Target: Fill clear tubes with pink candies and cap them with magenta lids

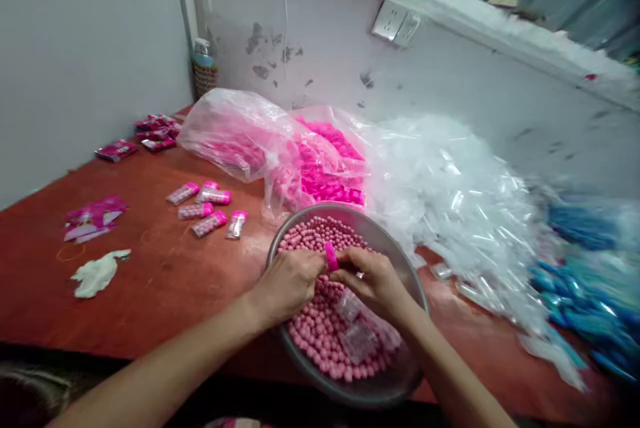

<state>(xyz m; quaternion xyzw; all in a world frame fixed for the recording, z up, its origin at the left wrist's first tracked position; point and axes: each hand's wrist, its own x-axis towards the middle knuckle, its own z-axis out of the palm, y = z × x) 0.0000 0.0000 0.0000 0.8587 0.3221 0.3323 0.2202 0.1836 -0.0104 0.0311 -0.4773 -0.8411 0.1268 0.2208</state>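
A bright pink cap (331, 257) sits between my two hands, over a grey metal bowl (423, 298) of pink beads (320, 345). My left hand (293, 285) is closed, its fingers curled against the cap's left side. From the right, my right hand (375, 281) pinches at the cap with thumb and fingertips. A small shiny bit shows between those fingers; whether it belongs to a container under the cap I cannot tell. Clear plastic containers (359, 341) lie on the beads below my right hand.
Several pink-capped bead bottles (213, 196) lie on the red table (165, 295) to the left. Behind the bowl are a clear bag of pink caps (333, 175) and a heap of clear plastic (450, 181). Blue packets (575, 301) lie right; a pale scrap (100, 275) lies left.
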